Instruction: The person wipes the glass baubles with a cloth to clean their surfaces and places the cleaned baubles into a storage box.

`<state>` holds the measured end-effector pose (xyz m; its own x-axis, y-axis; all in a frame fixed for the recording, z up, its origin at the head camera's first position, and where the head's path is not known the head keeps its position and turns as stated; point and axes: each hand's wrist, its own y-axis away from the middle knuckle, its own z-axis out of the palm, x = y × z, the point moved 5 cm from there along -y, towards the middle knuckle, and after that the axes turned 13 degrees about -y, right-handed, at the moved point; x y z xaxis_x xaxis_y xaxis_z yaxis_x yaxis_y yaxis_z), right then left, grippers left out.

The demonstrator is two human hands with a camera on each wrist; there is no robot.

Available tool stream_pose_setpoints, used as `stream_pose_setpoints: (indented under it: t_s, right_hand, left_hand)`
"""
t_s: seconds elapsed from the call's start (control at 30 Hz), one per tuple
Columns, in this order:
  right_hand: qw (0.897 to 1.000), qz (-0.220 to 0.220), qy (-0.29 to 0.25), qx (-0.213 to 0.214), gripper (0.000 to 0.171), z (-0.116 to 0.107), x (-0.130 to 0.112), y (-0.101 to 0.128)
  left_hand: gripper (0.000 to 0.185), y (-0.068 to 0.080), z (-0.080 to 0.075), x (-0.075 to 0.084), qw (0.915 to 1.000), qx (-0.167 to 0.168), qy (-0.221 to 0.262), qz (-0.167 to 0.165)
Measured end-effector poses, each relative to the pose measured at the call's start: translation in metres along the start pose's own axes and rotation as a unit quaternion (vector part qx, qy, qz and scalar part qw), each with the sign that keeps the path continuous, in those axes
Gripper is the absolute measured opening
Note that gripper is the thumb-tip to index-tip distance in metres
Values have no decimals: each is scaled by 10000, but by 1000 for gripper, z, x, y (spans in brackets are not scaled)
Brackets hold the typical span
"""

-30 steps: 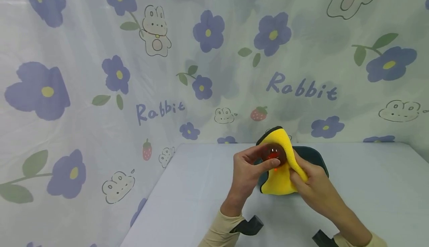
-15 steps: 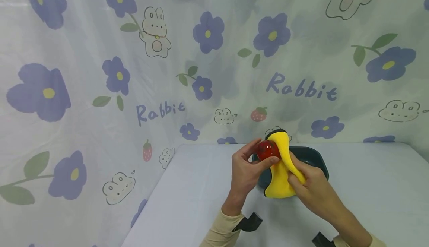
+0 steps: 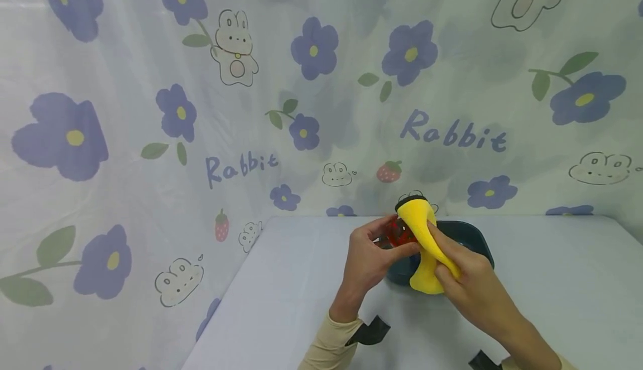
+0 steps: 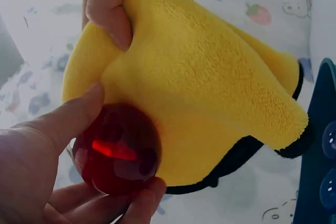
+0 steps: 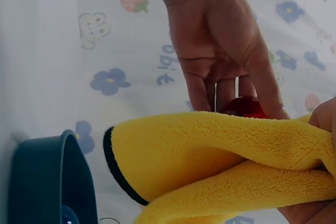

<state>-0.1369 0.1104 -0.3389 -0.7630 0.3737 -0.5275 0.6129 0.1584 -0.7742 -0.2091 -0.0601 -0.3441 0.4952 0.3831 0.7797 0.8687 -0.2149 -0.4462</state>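
A glossy, see-through red ball is pinched between the thumb and fingers of my left hand. My right hand grips a bunched yellow cloth with black edging. In the left wrist view the cloth lies against the far side of the ball. From the head the cloth covers the ball's right part, and in the right wrist view only the ball's top shows above the cloth. Both hands are raised in front of a dark teal bin.
The bin stands on a white table. Dark blue shiny balls sit inside the bin. A curtain printed with flowers and rabbits hangs behind and to the left. Each wrist bears a black mount.
The cloth has folded over and narrowed, and its top now leans over the ball. The left hand has turned the ball slightly, and both hands stay in nearly the same place.
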Motion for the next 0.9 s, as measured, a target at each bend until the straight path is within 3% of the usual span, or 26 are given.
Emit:
stream_pose_setpoints:
  t_s: [0.17,0.47,0.63,0.9]
  right_hand:
    - [9996,-277,-16,48,84,-2,0,0]
    - [9989,-429,-66,-204,87,-6,5,-2]
    - [9990,-250,-209,-301,81,-6,11,-2]
    - [9957,358,-805,-282,63,-7,19,-1]
  left_hand:
    - [38,1,3,4,9994,-294,26,177]
    - [26,4,2,10,9967,-789,17,196]
    - [35,8,1,17,9948,-956,-120,314]
    - [49,12,0,25,9939,-969,179,494]
